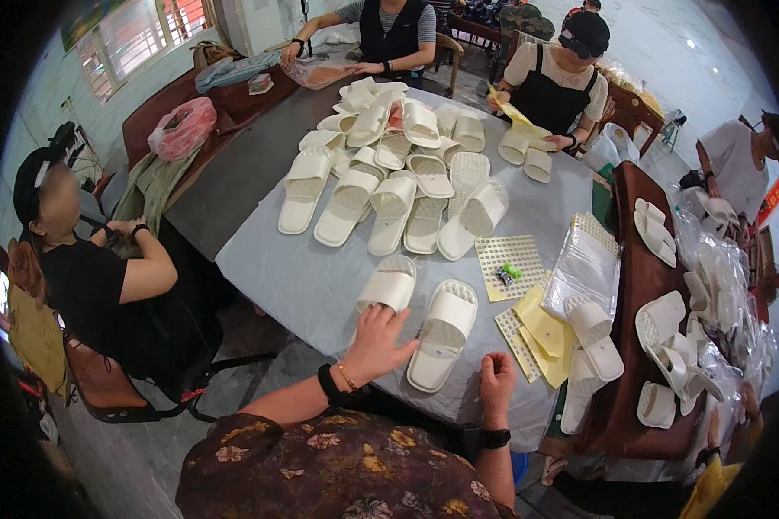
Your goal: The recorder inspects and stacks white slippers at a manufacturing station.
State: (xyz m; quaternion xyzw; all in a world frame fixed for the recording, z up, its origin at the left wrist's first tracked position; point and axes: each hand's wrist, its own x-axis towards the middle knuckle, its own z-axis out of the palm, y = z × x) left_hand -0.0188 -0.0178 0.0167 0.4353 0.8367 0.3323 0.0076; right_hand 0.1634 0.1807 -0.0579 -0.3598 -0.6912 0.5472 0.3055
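Note:
Two cream slippers lie side by side in front of me, toes pointing away. My left hand rests over the heel end of the left slipper, fingers stretched out and thumb spread toward its mate. That right slipper lies untouched, with a small mark on its insole. Beside it, near the table's front edge, my right hand is closed, its fingertips curled together; whatever it may hold is hidden. Right of the slippers lie a yellow sticker sheet with a small green-and-dark object on it, and yellow backing sheets.
A heap of cream slippers covers the table's far part. Clear plastic bags lie to the right, beside a brown bench bearing more slippers. Co-workers sit left and far side; one far right handles slippers. A pink bag is far left.

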